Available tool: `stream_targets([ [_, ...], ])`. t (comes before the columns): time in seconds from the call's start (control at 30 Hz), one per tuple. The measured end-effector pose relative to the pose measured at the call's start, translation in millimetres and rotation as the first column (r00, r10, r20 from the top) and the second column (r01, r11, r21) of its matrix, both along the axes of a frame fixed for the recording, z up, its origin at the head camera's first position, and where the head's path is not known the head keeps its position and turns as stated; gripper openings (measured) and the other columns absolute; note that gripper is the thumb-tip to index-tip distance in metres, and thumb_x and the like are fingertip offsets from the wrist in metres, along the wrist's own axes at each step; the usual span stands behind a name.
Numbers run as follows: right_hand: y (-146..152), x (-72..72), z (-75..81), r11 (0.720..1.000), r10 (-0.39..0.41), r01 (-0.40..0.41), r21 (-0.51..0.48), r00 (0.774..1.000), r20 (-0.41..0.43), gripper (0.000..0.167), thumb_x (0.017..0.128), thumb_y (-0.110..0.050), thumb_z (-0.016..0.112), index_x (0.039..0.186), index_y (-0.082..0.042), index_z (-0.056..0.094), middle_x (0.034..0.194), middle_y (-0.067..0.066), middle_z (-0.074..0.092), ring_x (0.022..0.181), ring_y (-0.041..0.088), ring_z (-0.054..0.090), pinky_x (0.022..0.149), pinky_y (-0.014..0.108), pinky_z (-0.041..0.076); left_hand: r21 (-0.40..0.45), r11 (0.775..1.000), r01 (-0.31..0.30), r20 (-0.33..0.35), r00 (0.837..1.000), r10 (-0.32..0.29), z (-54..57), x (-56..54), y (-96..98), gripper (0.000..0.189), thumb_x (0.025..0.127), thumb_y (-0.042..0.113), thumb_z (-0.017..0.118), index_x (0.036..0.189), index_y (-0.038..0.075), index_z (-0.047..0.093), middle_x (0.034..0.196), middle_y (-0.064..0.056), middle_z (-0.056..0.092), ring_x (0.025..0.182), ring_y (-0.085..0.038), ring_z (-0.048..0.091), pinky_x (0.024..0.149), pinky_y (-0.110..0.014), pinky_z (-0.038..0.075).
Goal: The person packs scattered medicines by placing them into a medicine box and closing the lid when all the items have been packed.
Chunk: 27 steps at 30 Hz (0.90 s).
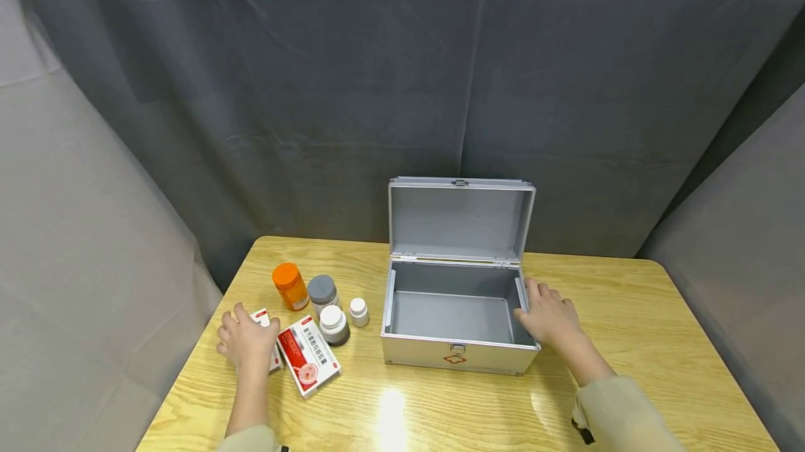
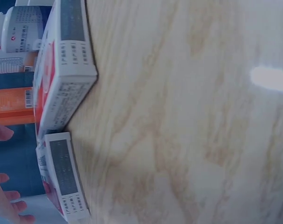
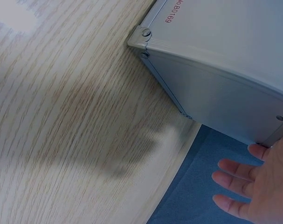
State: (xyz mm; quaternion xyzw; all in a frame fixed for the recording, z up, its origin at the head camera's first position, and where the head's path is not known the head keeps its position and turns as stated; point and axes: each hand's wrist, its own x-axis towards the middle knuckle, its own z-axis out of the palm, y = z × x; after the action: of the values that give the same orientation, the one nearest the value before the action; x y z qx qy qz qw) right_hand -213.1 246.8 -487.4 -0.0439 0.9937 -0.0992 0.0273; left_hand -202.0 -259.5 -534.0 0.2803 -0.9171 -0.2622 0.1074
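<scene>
My left hand [image 1: 247, 341] is over a small white-and-red medicine box [image 1: 275, 360], thumb and fingers spread apart. In the left wrist view, the fingers [image 2: 6, 200] are beyond the small box [image 2: 64, 168], partly out of frame. Beside it lies a larger red-and-white medicine box [image 1: 310, 355]. My right hand [image 1: 550, 315] is at the right wall of a silver first-aid case [image 1: 449, 354], its thumb over the rim. In the right wrist view, one fingertip is right at the case's edge and the other fingers [image 3: 232, 182] extend loosely. The case's lid [image 1: 459, 221] stands raised.
Behind the boxes stand an orange bottle [image 1: 291, 290], a grey-capped bottle [image 1: 323, 290], a white-capped dark bottle [image 1: 334, 326] and a small white bottle [image 1: 359, 312]. All are on a wooden table [image 1: 440, 413], with a dark curtain [image 1: 352, 89] behind it.
</scene>
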Motion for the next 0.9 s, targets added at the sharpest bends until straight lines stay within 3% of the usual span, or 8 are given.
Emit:
stream_targets([
  [0.5, -1, 1.0, 1.5, 1.0, 0.002, -0.002, -0.013, 1.0, 0.019, 0.068, 0.086, -0.035, 0.051, 0.135, 0.004, 0.025, 0.128, 0.031, 0.039, 0.114, 0.051, 0.038, 0.085, 0.066, 0.031, 0.073, 0.997, -0.011, 0.033, 0.999, 0.008, -11.8, 4.9, -2.3, 0.08, 0.077, 0.033, 0.062, 0.136, -0.005, 0.023, 0.13, -0.035, 0.022, 0.114, -0.053, 0.023, 0.086, -0.065, 0.025],
  [0.9, -1, -0.1, 1.4, 1.0, -0.003, 0.003, -0.015, 1.0, 0.031, 0.068, 0.086, -0.035, 0.05, 0.136, 0.004, 0.025, 0.129, 0.031, 0.038, 0.115, 0.051, 0.037, 0.085, 0.067, 0.03, 0.075, 0.997, -0.016, 0.062, 0.998, 0.011, -20.4, 8.1, -3.4, 0.079, 0.076, 0.031, 0.061, 0.134, -0.007, 0.024, 0.123, -0.038, 0.023, 0.11, -0.054, 0.026, 0.084, -0.065, 0.028],
])
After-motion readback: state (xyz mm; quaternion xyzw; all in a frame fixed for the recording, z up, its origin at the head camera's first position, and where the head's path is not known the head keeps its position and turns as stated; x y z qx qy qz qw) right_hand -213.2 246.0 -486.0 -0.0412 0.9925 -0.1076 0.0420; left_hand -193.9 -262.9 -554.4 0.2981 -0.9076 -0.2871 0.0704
